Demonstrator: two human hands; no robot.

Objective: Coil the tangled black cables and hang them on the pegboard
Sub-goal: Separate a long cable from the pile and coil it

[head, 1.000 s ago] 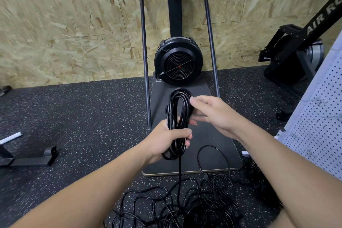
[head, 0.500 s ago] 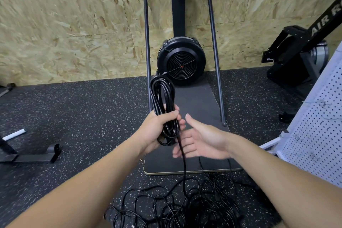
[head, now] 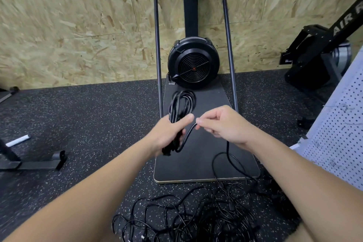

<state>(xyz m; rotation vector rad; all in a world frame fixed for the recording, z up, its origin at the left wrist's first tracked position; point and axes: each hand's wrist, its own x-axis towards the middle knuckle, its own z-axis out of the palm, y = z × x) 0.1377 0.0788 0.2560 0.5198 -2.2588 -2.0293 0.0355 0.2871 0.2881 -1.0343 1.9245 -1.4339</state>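
- Left hand, centre of frame: fingers curled round the waist of a part-made coil of black cable; loops stick up above the fist, a short bunch hangs below it.
- Right hand, just right of the left: thumb + forefinger pinch the free run of cable a little way from the coil; other fingers loosely bent. Free run sags in a U between the hands, then drops from under the right palm toward bottom centre.
- Progress (est.): early to mid. One coil w/ several turns is built but not closed off; nothing hung yet, as far as visible.
- Left to do: wind in the rest, secure the coil, carry it to the pegboard at right edge; repeat for other cables.
- Cable look: thin, round, glossy black, limp; coil turns uneven, slightly blurred.
- Tangled pile, bottom centre: many overlapping loops on the speckled rubber floor; no. of separate cables can't be told. No hooks discernible on the pegboard.
- Surround: fan machine on a dark platform, upper centre; OSB wall behind; black frame at left.
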